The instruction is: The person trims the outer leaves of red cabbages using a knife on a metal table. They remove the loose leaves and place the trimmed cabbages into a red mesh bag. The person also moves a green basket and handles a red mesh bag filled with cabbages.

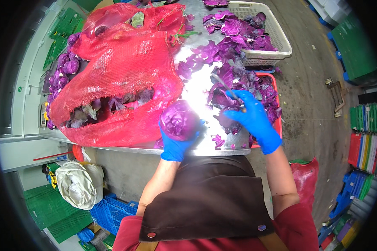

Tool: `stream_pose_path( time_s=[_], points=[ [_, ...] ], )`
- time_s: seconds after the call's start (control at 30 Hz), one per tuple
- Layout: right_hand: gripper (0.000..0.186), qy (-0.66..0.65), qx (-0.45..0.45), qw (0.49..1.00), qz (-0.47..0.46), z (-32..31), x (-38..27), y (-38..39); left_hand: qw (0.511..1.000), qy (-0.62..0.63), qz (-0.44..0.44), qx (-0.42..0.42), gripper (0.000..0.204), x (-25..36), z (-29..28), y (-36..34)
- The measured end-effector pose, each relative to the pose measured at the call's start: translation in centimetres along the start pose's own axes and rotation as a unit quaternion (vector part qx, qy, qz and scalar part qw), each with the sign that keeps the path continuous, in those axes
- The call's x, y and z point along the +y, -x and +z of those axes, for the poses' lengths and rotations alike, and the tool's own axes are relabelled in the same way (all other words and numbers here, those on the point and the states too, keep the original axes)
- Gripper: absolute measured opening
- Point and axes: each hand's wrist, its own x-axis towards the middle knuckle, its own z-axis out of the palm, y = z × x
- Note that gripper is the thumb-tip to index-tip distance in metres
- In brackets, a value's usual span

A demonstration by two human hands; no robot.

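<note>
Red cabbage [179, 120] I'm looking at: round, tight purple head, lighter streaks, looks whole, held up. Knife [229, 89] sits apart at its 2 o'clock, slim metal blade, tip toward 10–11 o'clock, kinda blurry tbh.

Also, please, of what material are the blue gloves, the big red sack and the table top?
Blue gloves: probably thin rubber, perhaps nitrile; smooth, close-fitting.
Red sack: plastic mesh, it seems, slightly shiny; net weave shows.
Table top: likely smooth bare metal, perhaps steel; grey with bright glare.
</note>
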Motion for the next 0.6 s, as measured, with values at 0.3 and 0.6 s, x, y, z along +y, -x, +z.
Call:
stream_pose_path(
  time_s=[0.3,0.6],
  points=[
    [0.062,-0.086,-0.052,0.994,0.053,8.1,-4.2,0.7,0.977,0.112,0.114,0.143,0.073,2.4,1.8,0.3],
    [0.056,-0.02,-0.032,0.994,-0.104,7.6,-3.8,-0.6,0.97,0.12,0.107,0.182,0.072,3.0,0.2,-0.9]
  ],
)
